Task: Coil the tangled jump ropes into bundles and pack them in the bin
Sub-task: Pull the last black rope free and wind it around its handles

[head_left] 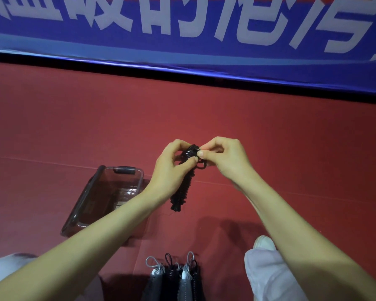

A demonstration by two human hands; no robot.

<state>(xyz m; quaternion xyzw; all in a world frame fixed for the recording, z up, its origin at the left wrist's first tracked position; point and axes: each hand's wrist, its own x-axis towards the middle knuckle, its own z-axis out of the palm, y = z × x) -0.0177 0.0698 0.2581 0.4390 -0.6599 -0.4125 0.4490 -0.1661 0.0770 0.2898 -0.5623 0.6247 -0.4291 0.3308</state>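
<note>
I am observing both hands raised above the red floor (74, 127), working 1 black coiled rope bundle (182, 187). The left hand (169, 168) is pinching its upper end — thumb and fingers clamped on it. The right hand (224, 157) is gripping the same end. The bundle is hanging down, just right of the clear bin (91, 192).

Premises appear to be a sports hall or gym. Red matted floor (291, 137) with visible seams fills the middle of the frame. A blue banner (182, 40) with large white lettering runs across the top, along a black base strip (139, 70).
</note>
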